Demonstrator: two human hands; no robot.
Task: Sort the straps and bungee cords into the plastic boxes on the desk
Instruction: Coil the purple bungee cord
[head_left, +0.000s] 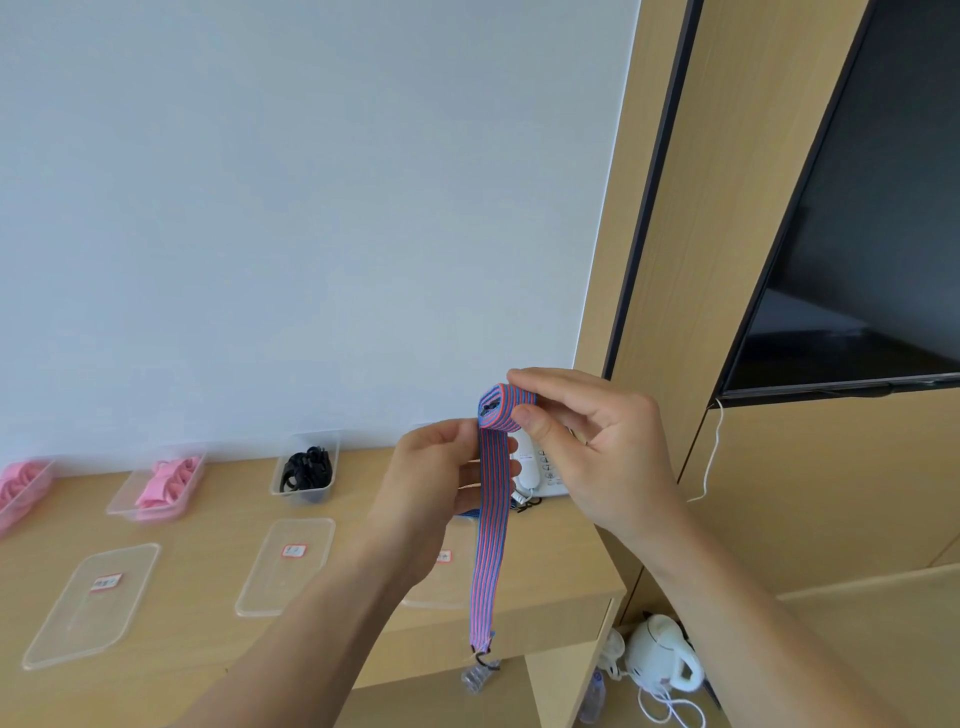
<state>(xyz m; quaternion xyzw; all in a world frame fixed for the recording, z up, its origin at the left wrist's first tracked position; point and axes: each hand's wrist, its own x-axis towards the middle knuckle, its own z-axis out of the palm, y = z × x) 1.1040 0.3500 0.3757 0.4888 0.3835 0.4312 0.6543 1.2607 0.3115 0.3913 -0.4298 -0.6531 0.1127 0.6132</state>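
Right hand, frame centre: thumb and fingers pinched on rolled top of striped strap. Left hand just left of it, closed around strap below the roll; tail hanging down, hook at bottom. Boxes along desk at lower left: pink straps, black cords. Lids in front.

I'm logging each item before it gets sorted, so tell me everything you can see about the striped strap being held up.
The striped strap is a flat, woven-looking elastic band with fine blue and pink-red lengthwise stripes. Its top is rolled into a coil pinched by the right hand; the left hand steadies the band just below. The rest hangs straight down, ending in a black hook with a clear piece.
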